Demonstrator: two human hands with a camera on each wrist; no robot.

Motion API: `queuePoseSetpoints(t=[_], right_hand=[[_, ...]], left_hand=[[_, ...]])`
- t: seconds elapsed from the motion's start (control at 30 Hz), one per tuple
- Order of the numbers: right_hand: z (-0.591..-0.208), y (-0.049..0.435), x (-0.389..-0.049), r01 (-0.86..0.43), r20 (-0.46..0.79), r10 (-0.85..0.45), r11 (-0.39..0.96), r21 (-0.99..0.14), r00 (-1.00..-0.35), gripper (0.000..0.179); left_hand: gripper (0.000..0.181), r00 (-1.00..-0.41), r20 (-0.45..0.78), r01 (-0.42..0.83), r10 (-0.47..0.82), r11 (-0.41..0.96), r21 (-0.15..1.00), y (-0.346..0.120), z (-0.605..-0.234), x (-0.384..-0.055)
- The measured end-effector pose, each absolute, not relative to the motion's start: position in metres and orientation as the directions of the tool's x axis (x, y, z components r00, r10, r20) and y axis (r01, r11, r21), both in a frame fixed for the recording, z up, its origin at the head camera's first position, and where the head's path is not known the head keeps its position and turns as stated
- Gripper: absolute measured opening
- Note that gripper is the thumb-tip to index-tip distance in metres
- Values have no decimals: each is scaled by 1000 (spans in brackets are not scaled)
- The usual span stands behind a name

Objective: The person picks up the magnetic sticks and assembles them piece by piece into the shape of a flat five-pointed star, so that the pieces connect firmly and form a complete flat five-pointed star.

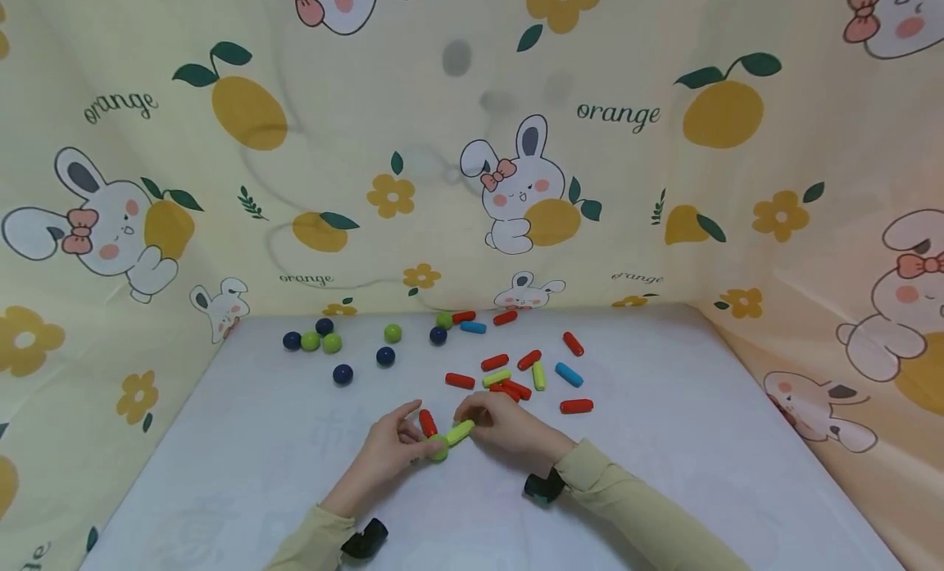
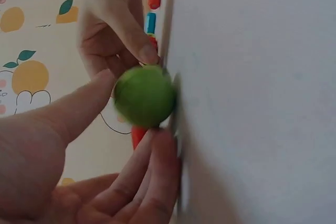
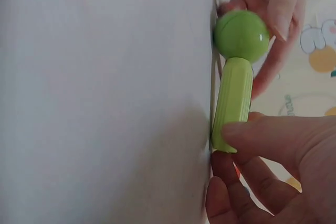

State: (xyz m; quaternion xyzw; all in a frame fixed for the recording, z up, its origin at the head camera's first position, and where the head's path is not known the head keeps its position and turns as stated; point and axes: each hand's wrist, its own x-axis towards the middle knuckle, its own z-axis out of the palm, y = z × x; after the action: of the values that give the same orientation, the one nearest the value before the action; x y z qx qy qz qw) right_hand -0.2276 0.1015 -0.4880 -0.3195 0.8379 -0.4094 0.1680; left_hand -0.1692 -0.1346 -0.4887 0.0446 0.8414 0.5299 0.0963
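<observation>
A green ball (image 1: pixel 438 449) rests on the white table with a yellow-green ridged stick (image 3: pixel 231 100) against it. A red stick (image 1: pixel 428 424) also meets the ball, on its far side. My right hand (image 1: pixel 501 423) pinches the free end of the yellow-green stick between thumb and finger. Around the ball, my left hand (image 1: pixel 391 444) has its fingers spread; its thumb (image 2: pixel 86 106) hovers just above the ball, slightly apart in both wrist views. Its fingertips (image 2: pixel 164 142) are close beside the ball and the red stick, whose contact with them is partly hidden.
Dark blue balls (image 1: pixel 342 374) and green balls (image 1: pixel 332 342) lie at the back left. Beyond my right hand are several loose sticks, including red sticks (image 1: pixel 577 406), blue sticks (image 1: pixel 569 374) and a yellow-green one (image 1: pixel 539 376). A patterned cloth (image 1: pixel 413 145) stands behind the table.
</observation>
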Motion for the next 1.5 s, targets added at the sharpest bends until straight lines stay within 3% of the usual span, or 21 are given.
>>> queuePoseSetpoints(t=[0.2, 0.33, 0.53, 0.77, 0.97, 1.5], right_hand=[[-487, 100, -231, -336, -29, -618, 466, -818, -786, 28], [-486, 97, -237, -345, -18, -615, 465, -815, -788, 27], [-482, 96, -239, -349, -6, -605, 468, -812, -796, 25], [-472, 98, -223, -443, 86, -626, 441, -781, -775, 19], [-471, 92, -206, -420, 52, -658, 416, -806, -751, 24], [-485, 83, -196, -383, 54, -553, 499, -778, -831, 42]], left_hand=[[46, -959, -151, -80, 238, 286, 955, -132, -488, -171], [39, -961, -160, -99, 224, 261, 960, -133, -488, -171], [34, -952, -176, -115, 249, 244, 963, -136, -489, -173], [33, -944, -206, -153, 257, 212, 965, -142, -490, -173], [32, -945, -204, -157, 256, 195, 968, -143, -487, -171], [31, -904, -238, -184, 356, 179, 967, -146, -484, -168]])
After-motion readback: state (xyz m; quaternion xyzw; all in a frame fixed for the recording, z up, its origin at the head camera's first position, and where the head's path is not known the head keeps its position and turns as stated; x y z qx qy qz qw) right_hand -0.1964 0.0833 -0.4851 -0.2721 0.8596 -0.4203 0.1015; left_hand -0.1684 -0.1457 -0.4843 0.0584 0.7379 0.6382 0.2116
